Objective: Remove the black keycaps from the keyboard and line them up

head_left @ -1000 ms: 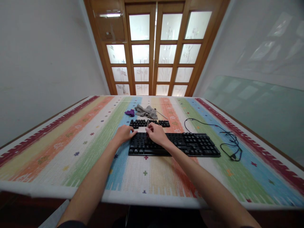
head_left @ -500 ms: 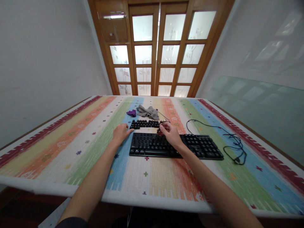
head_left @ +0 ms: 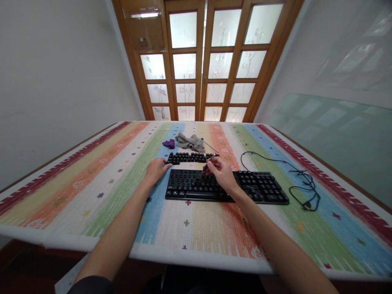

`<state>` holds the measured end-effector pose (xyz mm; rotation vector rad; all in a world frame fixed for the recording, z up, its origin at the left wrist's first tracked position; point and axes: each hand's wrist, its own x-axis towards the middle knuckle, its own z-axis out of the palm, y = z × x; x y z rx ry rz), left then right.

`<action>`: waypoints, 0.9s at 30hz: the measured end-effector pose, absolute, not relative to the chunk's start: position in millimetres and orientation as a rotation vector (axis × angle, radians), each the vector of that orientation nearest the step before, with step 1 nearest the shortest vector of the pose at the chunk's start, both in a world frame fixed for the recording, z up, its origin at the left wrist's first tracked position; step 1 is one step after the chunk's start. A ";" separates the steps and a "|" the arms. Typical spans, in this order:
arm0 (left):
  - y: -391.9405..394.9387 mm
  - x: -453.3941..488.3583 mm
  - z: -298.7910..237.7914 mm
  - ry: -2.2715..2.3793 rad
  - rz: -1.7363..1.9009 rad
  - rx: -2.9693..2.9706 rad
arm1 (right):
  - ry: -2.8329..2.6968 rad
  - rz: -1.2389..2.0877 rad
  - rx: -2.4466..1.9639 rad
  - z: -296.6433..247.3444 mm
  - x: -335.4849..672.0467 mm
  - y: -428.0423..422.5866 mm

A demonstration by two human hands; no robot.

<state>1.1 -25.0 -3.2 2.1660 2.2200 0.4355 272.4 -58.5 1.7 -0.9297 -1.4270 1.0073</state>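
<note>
A black keyboard (head_left: 186,195) lies flat on the table. Bare switch stems show in its upper left part, while caps sit on the bottom row and the right side. My right hand (head_left: 223,173) is over its middle, pinching a slim dark-handled tool (head_left: 206,166) whose thin tip points down-left at the keys; its exact kind is too small to tell. Behind the keyboard are rows of loose black keycaps (head_left: 185,157). My left hand (head_left: 156,169) rests at their left end, thumb stretched toward them and apart from the fingers, with nothing visible in it.
A grey cloth (head_left: 190,142) and a small purple cloth (head_left: 169,143) lie behind the keycaps, with a thin rod (head_left: 210,145) beside them. The keyboard's black cable (head_left: 301,175) coils at the right. A striped tablecloth (head_left: 116,192) covers the table.
My view has tilted slightly down. The right hand and its tool remain over nearly the same part of the keyboard; the left hand stays beside the keycaps.
</note>
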 end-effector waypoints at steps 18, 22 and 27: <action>-27.9 2.3 2.6 2.227 0.434 2.159 | -1.413 1.035 -0.911 3.4 271.2 -64.6; -32.4 5.0 10.8 2.159 0.553 2.217 | -1.407 1.048 -0.870 3.8 271.2 -67.6; -44.8 23.2 21.0 1.489 0.813 2.290 | -1.367 1.071 -0.787 6.3 268.9 -72.0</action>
